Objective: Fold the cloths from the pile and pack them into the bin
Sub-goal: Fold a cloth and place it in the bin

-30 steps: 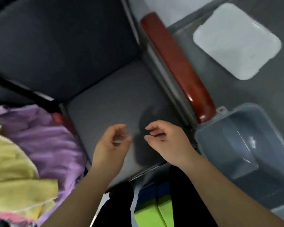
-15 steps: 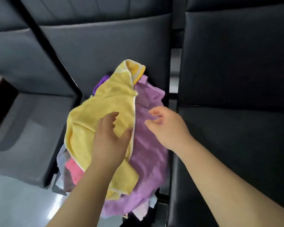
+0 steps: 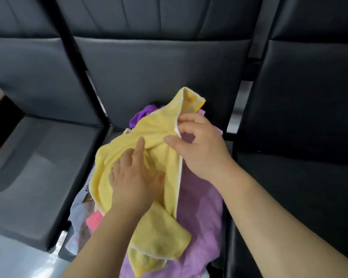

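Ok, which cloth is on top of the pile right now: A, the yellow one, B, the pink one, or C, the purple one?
A: the yellow cloth lies over the purple cloth, with the left hand pressing flat on it and the right hand pinching its white edge.

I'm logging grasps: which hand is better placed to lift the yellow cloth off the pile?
Right. The right hand pinches the yellow cloth at its white edge; the left hand only lies flat on it.

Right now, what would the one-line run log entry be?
left hand: flat on yellow cloth | right hand: pinches its white edge | beneath: purple cloth | bin: out of view
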`<state>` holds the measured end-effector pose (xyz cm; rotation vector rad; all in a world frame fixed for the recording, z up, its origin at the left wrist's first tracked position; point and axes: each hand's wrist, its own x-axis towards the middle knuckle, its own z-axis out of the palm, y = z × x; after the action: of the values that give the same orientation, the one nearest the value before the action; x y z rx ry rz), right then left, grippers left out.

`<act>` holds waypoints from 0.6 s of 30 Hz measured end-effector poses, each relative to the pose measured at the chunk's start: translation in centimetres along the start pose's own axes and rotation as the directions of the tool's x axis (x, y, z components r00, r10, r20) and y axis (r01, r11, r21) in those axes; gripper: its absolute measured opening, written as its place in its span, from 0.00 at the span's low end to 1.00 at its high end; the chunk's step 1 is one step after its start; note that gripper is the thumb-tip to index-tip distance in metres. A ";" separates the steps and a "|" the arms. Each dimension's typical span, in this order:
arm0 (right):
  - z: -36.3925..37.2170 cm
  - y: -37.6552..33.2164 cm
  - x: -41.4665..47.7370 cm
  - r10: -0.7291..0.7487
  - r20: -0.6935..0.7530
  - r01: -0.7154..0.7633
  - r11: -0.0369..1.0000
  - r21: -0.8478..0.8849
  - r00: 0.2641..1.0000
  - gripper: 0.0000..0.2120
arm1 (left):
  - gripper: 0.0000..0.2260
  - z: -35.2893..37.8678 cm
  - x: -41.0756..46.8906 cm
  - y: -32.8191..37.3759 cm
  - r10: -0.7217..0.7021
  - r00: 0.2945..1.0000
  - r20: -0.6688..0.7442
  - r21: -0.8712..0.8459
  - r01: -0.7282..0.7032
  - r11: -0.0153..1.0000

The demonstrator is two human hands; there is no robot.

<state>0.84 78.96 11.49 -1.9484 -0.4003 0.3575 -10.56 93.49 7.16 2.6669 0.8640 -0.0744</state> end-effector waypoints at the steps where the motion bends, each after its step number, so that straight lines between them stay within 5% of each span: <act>1: -1.1 -0.6 -0.4 0.045 0.058 -0.060 0.952 0.300 0.997 0.09 | 0.33 -0.5 0.0 -0.2 0.007 1.000 -0.018 0.040 -0.006 0.999; 3: -3.4 -0.5 -1.0 0.137 0.202 -0.244 0.584 0.774 0.970 0.10 | 0.17 -2.1 -0.2 -0.1 0.087 0.994 -0.065 0.096 -0.080 0.992; 4: -4.3 0.1 -1.3 0.163 0.238 -0.287 0.442 0.850 0.957 0.13 | 0.10 -3.0 -0.4 0.3 0.123 0.991 -0.061 0.058 -0.119 0.991; 5: -5.3 0.8 -1.8 0.203 0.245 -0.310 0.405 0.860 0.948 0.17 | 0.05 -4.0 -0.7 1.2 0.151 0.987 -0.049 -0.042 -0.153 0.987; 7: -7.4 2.1 -3.1 0.268 0.253 -0.357 0.484 0.799 0.930 0.16 | 0.06 -5.4 -1.7 4.3 0.185 0.983 0.018 -0.318 -0.170 0.933; 12: -15.5 5.7 -8.1 0.118 0.487 -0.329 0.868 0.373 0.865 0.29 | 0.08 -4.6 -5.3 15.8 0.416 0.902 0.118 -0.748 -0.194 0.634; 15: -21.1 9.8 -10.2 0.210 0.302 -0.220 0.976 -0.002 0.930 0.08 | 0.13 1.7 -6.2 21.1 0.514 0.834 0.200 -0.861 -0.101 0.499; 18: -24.7 16.2 -11.8 0.308 0.082 -0.311 0.950 0.025 0.948 0.12 | 0.17 9.7 -6.1 24.3 0.508 0.818 0.268 -0.879 -0.007 0.476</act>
<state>2.52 47.54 7.07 -1.9662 -0.1328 0.6404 -1.02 68.43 6.20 1.6363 0.1597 -0.1985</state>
